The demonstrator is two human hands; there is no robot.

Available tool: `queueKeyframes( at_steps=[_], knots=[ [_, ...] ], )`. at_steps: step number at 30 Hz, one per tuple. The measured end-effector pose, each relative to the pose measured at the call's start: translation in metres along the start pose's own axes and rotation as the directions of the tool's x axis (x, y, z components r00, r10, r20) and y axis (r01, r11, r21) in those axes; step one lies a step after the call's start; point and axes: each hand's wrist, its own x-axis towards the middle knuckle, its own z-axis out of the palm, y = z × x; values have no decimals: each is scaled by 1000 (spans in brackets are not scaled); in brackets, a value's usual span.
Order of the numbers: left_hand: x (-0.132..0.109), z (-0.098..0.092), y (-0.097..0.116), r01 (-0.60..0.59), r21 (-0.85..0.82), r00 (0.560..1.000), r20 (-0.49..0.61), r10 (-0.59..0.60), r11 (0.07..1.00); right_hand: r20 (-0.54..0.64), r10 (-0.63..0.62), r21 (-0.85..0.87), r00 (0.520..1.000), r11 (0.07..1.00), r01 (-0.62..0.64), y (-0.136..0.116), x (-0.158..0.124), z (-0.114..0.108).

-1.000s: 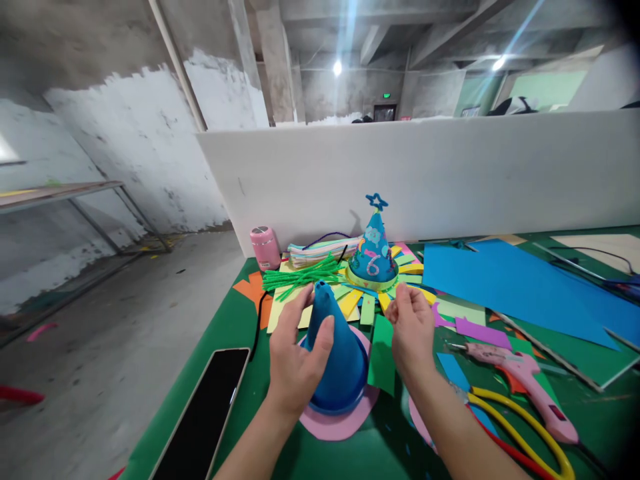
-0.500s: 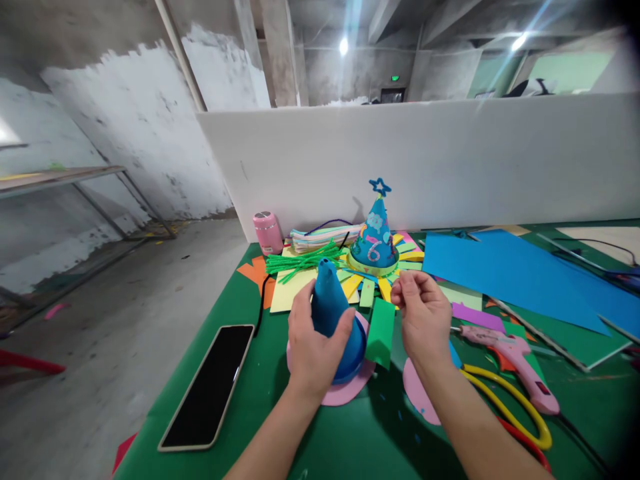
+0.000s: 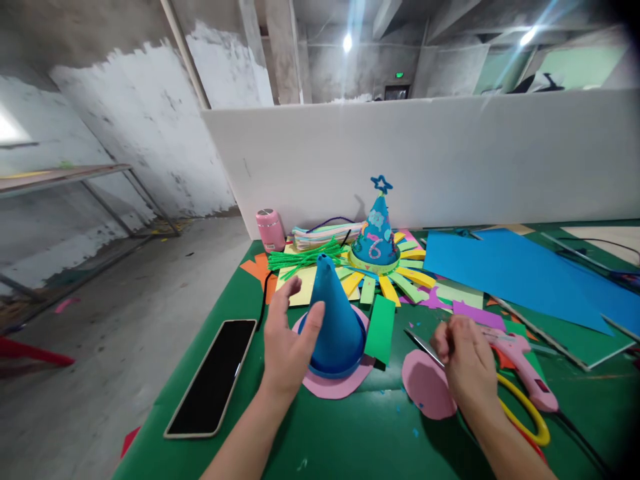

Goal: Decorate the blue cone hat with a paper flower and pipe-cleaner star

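Observation:
A blue paper cone [image 3: 336, 327] stands upright on a pink scalloped base [image 3: 333, 389]. My left hand [image 3: 287, 343] is open just left of the cone, thumb and fingers apart; I cannot tell whether the thumb touches it. On the right, my right hand [image 3: 467, 367] has its fingers closed over the scissors [image 3: 530, 410], beside a pink round piece [image 3: 424, 383]. Whatever those fingers hold, if anything, is hidden. The scissors' metal tip sticks out left of the hand, their yellow handle right of it. A green paper strip [image 3: 381, 327] lies right of the cone.
Behind stands a decorated party hat [image 3: 375, 230] with a star, among paper rays. Green pipe cleaners [image 3: 305, 260] and a pink canister [image 3: 271, 231] are at the back left. A phone [image 3: 213, 380] lies left, a pink glue gun [image 3: 525, 363] and blue sheets [image 3: 480, 260] right.
My left hand has let go of the cone and shifted left. My right hand has moved right and down, from beside the party hat to over the scissors.

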Motion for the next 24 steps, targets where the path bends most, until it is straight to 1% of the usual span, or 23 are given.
queueKeyframes(
  at_steps=[2, 4, 6, 8, 9, 10, 12, 13, 14, 15, 16, 19, 22, 24],
  knots=[
    [0, 11, 4, -21, 81, 1000, 16, 19, 997, 4, -26, -28, 1000, 999, 26, 2, -3, -3],
    [1, 23, 9, -64, 154, 998, -18, 67, 986, 52, -52, -131, 997, 990, 59, 1, -6, -2],
    [5, 32, 14, -82, 202, 992, -79, 99, 976, 155, -63, -275, 986, 956, 105, -1, -9, 2],
    [8, 37, 18, -70, 210, 990, -103, 93, 975, 278, -56, -400, 959, 901, 168, -4, -11, 10],
    [9, 38, 19, -58, 201, 992, -99, 79, 978, 348, -56, -449, 936, 866, 219, -6, -12, 14],
    [10, 38, 20, -45, 185, 994, -87, 62, 982, 428, -60, -493, 902, 820, 289, -7, -12, 19],
    [11, 36, 21, -22, 142, 997, -72, 33, 990, 596, -67, -547, 800, 696, 465, -8, -11, 27],
    [12, 33, 21, -13, 116, 998, -67, 21, 993, 662, -59, -558, 747, 627, 543, -7, -10, 29],
    [12, 31, 20, -3, 86, 998, -60, 8, 996, 706, -48, -565, 707, 563, 603, -6, -9, 30],
    [14, 28, 19, 11, 51, 999, -46, -8, 999, 729, -35, -576, 683, 507, 641, -4, -7, 30],
    [15, 24, 17, 31, 11, 999, -21, -30, 999, 739, -17, -592, 674, 461, 661, -1, -5, 29],
    [21, 11, 11, 113, -138, 990, 105, -99, 984, 748, 47, -628, 662, 370, 684, 8, -1, 20],
    [26, 0, 6, 207, -278, 963, 226, -146, 938, 755, 98, -635, 648, 355, 686, 12, 2, 11],
    [29, -5, 4, 270, -333, 939, 296, -172, 903, 753, 122, -643, 646, 347, 683, 13, 4, 8]
  ],
)
